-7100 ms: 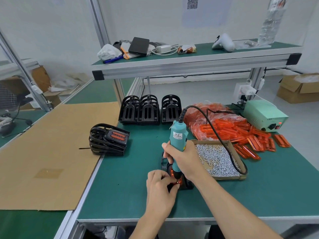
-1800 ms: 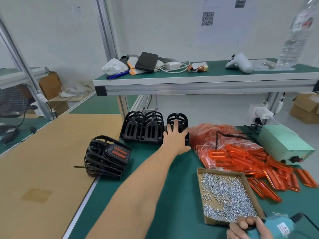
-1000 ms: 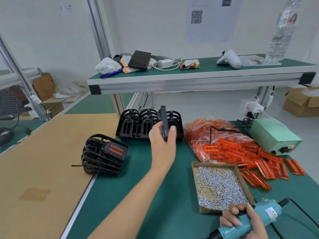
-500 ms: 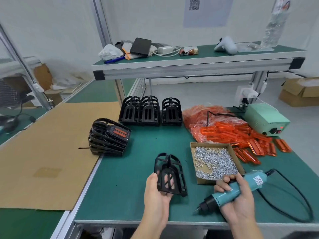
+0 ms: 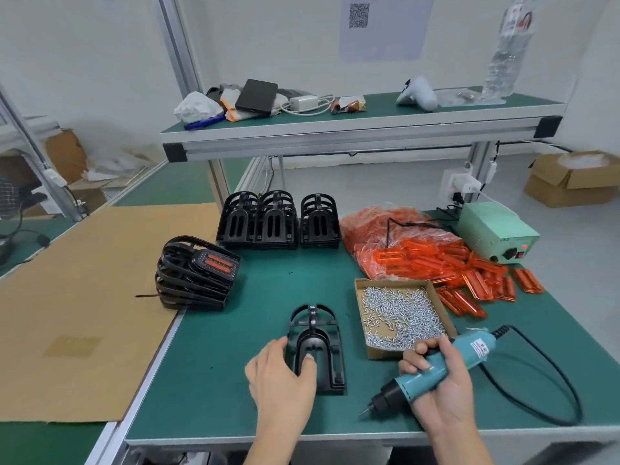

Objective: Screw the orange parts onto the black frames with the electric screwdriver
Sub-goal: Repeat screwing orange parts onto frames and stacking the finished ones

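From my head view, the black frame [image 5: 317, 350] lies flat on the green surface [image 5: 218, 380] near the front edge and has no orange part yet. It could slide when I let go, and the screwdriver tip could scratch the surface. My left hand [image 5: 280, 380] rests on the frame, fingers loosely curved. My right hand [image 5: 436, 380] grips the electric screwdriver [image 5: 432, 372], tip low.
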Demonstrator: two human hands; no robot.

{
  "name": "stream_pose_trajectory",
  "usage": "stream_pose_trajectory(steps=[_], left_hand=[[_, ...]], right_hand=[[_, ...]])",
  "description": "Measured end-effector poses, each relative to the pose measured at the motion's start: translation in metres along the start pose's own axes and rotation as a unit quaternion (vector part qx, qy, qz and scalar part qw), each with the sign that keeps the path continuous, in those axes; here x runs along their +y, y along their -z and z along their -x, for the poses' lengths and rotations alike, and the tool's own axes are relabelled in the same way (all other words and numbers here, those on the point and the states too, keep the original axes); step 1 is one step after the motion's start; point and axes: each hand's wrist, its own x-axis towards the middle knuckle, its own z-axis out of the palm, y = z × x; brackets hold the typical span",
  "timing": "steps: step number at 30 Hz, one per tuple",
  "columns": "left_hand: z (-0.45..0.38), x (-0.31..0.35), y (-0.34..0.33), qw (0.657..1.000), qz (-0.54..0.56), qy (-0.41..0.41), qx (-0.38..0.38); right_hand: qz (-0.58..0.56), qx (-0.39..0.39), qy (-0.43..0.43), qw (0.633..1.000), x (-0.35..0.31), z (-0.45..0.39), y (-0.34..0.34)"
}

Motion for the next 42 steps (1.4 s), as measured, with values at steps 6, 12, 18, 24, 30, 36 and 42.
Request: stream_pose_trajectory(steps=[6, 12, 18, 24, 30, 36, 42], left_hand=[[-0.021, 0.065, -0.022, 0.971, 0.057, -0.228, -0.041], [-0.08, 0.156, -0.095, 0.891, -0.112, -0.425, -0.112], [-0.139, 0.188, -0.135, 0.855, -0.28, -0.405, -0.16], [-0.159, 0.182, -0.146, 0.846, -0.304, -0.398, -0.181], [-0.156, 0.184, -0.147, 0.836, -0.332, -0.427, -0.096], [-0.16, 0.173, -0.138, 0.866, -0.271, -0.401, -0.127], [-0.145, 0.144, -0.107, 0.943, -0.042, -0.295, -0.148]], right_hand=[[-0.004, 0.005, -0.007, 1.0, -0.001, -0.002, -0.002], [-0.007, 0.01, -0.022, 1.0, -0.001, 0.0, -0.001], [-0.007, 0.019, -0.038, 0.999, -0.002, -0.002, -0.004], [-0.007, 0.032, -0.033, 0.999, -0.004, -0.006, -0.006], [-0.005, 0.031, -0.026, 0.999, -0.003, -0.006, -0.006], [-0.009, 0.026, -0.027, 0.999, -0.003, -0.005, -0.009], [-0.007, 0.027, -0.032, 0.999, -0.004, -0.003, -0.008]])
